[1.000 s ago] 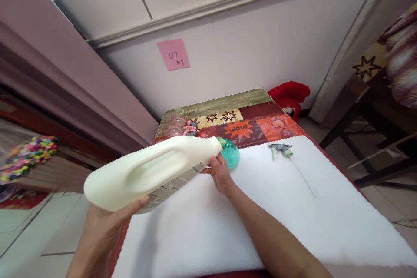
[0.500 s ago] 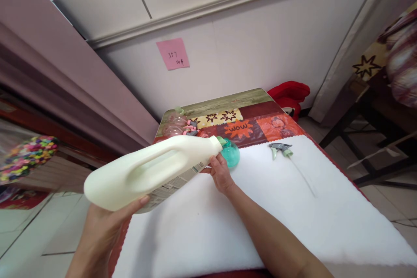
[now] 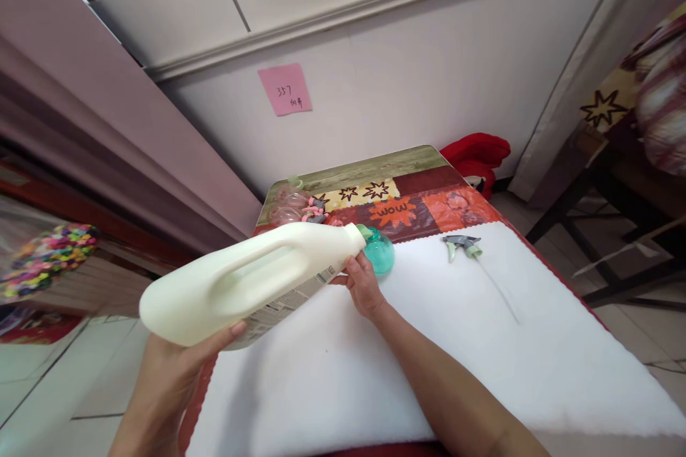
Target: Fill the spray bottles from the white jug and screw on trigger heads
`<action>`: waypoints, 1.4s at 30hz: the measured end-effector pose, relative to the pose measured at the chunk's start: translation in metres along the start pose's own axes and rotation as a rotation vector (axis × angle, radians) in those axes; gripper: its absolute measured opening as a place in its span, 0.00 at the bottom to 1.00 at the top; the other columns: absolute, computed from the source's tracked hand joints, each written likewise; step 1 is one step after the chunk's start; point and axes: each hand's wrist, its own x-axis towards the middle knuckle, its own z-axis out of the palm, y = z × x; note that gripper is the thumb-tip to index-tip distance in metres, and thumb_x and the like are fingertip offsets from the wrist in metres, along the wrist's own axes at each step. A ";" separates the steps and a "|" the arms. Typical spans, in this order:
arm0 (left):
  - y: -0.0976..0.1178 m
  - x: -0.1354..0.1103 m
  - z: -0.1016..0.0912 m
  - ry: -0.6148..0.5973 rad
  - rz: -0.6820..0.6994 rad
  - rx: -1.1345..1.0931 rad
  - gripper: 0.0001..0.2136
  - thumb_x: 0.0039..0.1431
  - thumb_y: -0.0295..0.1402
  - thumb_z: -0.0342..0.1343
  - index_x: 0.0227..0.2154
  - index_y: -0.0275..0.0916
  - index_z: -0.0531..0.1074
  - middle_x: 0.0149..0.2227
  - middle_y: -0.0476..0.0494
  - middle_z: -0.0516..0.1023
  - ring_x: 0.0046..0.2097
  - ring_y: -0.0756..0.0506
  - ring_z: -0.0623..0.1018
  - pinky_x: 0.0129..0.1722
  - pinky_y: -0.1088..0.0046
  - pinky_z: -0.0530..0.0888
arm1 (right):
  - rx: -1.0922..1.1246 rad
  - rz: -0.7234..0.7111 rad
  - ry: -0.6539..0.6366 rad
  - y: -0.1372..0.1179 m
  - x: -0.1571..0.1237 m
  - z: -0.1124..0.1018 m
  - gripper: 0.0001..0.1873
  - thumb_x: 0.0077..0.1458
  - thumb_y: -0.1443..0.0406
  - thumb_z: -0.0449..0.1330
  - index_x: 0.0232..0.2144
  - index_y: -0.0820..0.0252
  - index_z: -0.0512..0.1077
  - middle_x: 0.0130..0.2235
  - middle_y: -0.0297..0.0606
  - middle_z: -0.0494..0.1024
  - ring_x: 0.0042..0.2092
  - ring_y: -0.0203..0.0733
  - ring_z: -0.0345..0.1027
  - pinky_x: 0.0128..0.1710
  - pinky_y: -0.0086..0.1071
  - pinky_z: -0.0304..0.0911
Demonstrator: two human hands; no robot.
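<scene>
A large, pale cream plastic jug with a built-in handle (image 3: 308, 250) is tilted above the left side of the white fluffy mat (image 3: 332, 385), its mouth right by the top of a small round teal bottle (image 3: 381, 255) at the mat's far edge. The left hand (image 3: 179, 364) is partly open, cupping the jug's base with the thumb along its labelled side; the right hand (image 3: 367, 285) has its fingers curled at the neck, some of them hidden. The work looks to be mid-pour, though flow and fill level cannot be told. The grey and pale green trigger spray head with a thin tube (image 3: 461, 245) is off, lying on the right, and not yet fitted. The pink paper note (image 3: 285, 89) reads "357" above unclear handwritten characters; the patterned red tablecloth (image 3: 394, 213) says "WOW"; the jug's label print is too small to read.
</scene>
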 end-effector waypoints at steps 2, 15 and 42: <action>0.000 0.000 0.000 0.002 0.006 -0.003 0.43 0.24 0.28 0.78 0.54 0.42 0.77 0.54 0.43 0.82 0.54 0.37 0.80 0.45 0.74 0.81 | -0.004 0.000 -0.003 0.000 0.000 0.000 0.32 0.51 0.48 0.68 0.54 0.53 0.69 0.49 0.39 0.78 0.44 0.45 0.77 0.33 0.39 0.81; -0.008 0.008 -0.009 -0.017 0.020 0.020 0.44 0.24 0.26 0.77 0.54 0.42 0.77 0.51 0.43 0.83 0.53 0.36 0.81 0.45 0.72 0.81 | -0.012 0.003 0.013 -0.001 -0.001 0.000 0.29 0.51 0.47 0.68 0.50 0.54 0.70 0.51 0.39 0.76 0.47 0.46 0.75 0.33 0.39 0.81; 0.004 -0.001 0.003 0.017 -0.017 -0.028 0.40 0.19 0.25 0.78 0.47 0.40 0.79 0.54 0.43 0.82 0.56 0.36 0.79 0.44 0.76 0.81 | -0.009 0.003 -0.004 -0.002 -0.001 0.001 0.31 0.52 0.48 0.67 0.54 0.52 0.69 0.48 0.38 0.79 0.43 0.45 0.77 0.36 0.43 0.81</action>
